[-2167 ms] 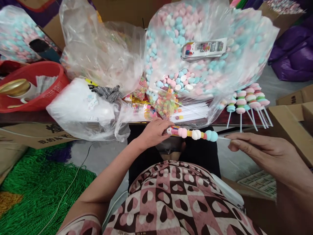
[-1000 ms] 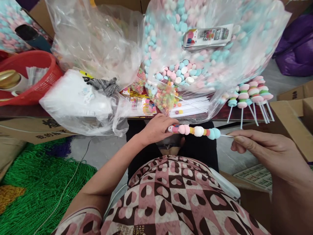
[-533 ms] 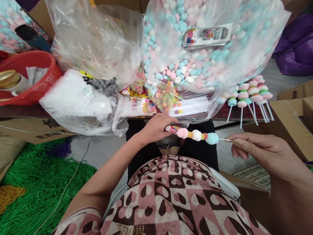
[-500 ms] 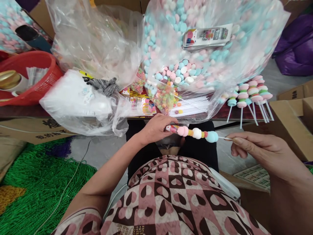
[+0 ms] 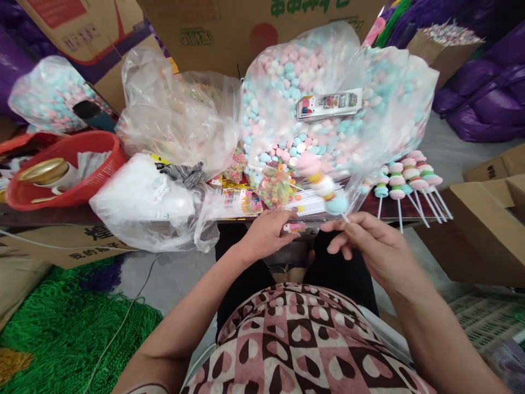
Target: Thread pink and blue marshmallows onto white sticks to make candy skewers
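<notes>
My right hand (image 5: 367, 243) pinches the white stick of a candy skewer (image 5: 324, 185), which now points up and to the left with pink, white and blue sweets on it. My left hand (image 5: 266, 232) is closed on a small pink wrapped piece (image 5: 296, 226) just below the table edge. Right behind both hands lies a big clear bag of pink, blue and white sweets (image 5: 328, 98) and a small bag of mixed coloured candies (image 5: 275, 186). Several finished skewers (image 5: 404, 178) lie at the table's right end.
A red basket (image 5: 94, 164) with a gold object stands at the left, beside a white plastic bag (image 5: 139, 200) and an emptier clear bag (image 5: 176, 109). Cardboard boxes (image 5: 488, 219) stand at the right. Green netting (image 5: 49, 328) covers the floor at lower left.
My right hand has swung in toward the left one, tipping the skewer from level to upright. The skewer's tip has left my left hand, which keeps a small pink piece. The view has tilted up.
</notes>
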{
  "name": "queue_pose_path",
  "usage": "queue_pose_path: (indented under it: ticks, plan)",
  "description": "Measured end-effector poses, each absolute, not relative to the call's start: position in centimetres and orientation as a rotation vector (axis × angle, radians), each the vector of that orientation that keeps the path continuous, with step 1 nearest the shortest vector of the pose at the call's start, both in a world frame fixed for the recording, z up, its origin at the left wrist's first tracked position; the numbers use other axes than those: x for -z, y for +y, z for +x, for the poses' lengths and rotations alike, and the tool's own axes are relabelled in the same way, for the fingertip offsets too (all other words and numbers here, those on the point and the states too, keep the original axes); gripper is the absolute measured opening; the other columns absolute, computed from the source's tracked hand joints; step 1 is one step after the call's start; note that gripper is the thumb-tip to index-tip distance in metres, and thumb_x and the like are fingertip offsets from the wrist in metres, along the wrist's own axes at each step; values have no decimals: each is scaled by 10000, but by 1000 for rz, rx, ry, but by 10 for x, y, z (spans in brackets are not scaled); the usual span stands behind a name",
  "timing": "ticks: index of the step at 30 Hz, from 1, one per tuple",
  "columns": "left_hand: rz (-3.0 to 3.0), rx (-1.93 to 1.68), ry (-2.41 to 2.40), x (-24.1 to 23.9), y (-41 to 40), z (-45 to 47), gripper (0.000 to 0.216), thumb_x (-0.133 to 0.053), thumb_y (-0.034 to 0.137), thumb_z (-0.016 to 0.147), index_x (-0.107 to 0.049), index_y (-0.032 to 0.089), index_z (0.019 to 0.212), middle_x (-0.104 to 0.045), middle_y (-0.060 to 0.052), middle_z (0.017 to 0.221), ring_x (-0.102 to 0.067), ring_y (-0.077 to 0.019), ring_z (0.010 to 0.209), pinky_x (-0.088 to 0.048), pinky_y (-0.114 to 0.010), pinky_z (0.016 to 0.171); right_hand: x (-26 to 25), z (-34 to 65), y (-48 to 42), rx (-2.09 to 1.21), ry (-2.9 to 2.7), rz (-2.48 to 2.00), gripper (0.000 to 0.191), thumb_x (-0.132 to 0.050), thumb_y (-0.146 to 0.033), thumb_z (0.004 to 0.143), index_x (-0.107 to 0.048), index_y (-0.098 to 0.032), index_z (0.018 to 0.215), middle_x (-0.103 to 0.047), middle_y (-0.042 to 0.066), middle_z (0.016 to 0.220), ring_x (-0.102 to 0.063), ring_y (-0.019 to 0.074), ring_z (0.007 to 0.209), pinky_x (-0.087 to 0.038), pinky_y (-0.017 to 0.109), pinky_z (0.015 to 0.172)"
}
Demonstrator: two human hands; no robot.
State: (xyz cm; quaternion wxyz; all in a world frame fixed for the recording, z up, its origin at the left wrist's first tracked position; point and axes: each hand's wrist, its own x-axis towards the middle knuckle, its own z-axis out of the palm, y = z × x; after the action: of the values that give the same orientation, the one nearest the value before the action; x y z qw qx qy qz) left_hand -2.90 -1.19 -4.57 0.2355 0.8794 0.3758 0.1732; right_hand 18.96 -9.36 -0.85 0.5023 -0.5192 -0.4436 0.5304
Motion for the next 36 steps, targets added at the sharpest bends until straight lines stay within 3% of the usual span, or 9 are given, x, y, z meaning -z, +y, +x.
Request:
queue_pose_path:
  ticks: [5, 8, 13, 19, 23, 29, 36]
  plan:
    - [2481, -373, 1011, 45, -16, -18, 205, -578, 333, 883, -624, 174, 1004, -708, -75, 966, -654, -236, 963, -471, -361, 882, 16, 163, -81, -1341, -1235, -1324, 316, -603, -493, 879, -662, -185, 915, -671, 13, 614, -606, 133, 538, -405, 212, 446]
    - [2467, -337, 1032, 45, -16, -18, 223, -550, 340, 901, -628, 176, 1032, -707, -83, 997, -649, -239, 1007, -468, -366, 906, 21, 161, -82, -1331, -1224, -1324, 309, -608, -489, 875, -661, -187, 909, -685, 15, 641, -602, 122, 535, -421, 211, 461]
    - [2376, -373, 1167, 45, -16, -21, 406, -577, 380, 877, -541, 187, 1233, -707, -66, 1025, -660, -229, 930, -494, -342, 820, 18, 165, -86, -1125, -1148, -1331, 242, -606, -446, 891, -653, -209, 877, -729, 46, 949, -634, 112, 600, -461, 230, 506]
    - [2443, -332, 1034, 45, -17, -11, 256, -539, 361, 899, -629, 162, 1032, -700, -95, 1029, -647, -236, 983, -482, -352, 876, 24, 155, -89, -1273, -1224, -1319, 299, -598, -505, 883, -634, -208, 880, -683, 1, 630, -610, 122, 525, -466, 223, 489]
    - [2462, -373, 1007, 46, -20, -6, 313, -506, 361, 914, -591, 180, 1155, -679, -91, 1128, -636, -222, 1030, -495, -321, 834, 32, 144, -87, -1470, -1155, -1225, 331, -624, -533, 852, -616, -203, 854, -689, 8, 699, -657, 132, 558, -488, 222, 481]
    - [2494, -205, 1096, 46, -31, -7, 421, -532, 327, 892, -505, 155, 1276, -703, -116, 1113, -656, -258, 1042, -486, -360, 871, 47, 148, -83, -1346, -1009, -1225, 301, -697, -491, 806, -621, -200, 815, -669, -19, 738, -665, 114, 598, -550, 241, 596]
    - [2405, -95, 1181, 43, -32, 1, 466, -487, 391, 911, -459, 227, 1347, -700, -84, 1133, -691, -264, 960, -490, -310, 702, 50, 145, -92, -1373, -1172, -1276, 297, -585, -504, 888, -625, -210, 864, -636, -28, 585, -544, 104, 480, -435, 222, 477]
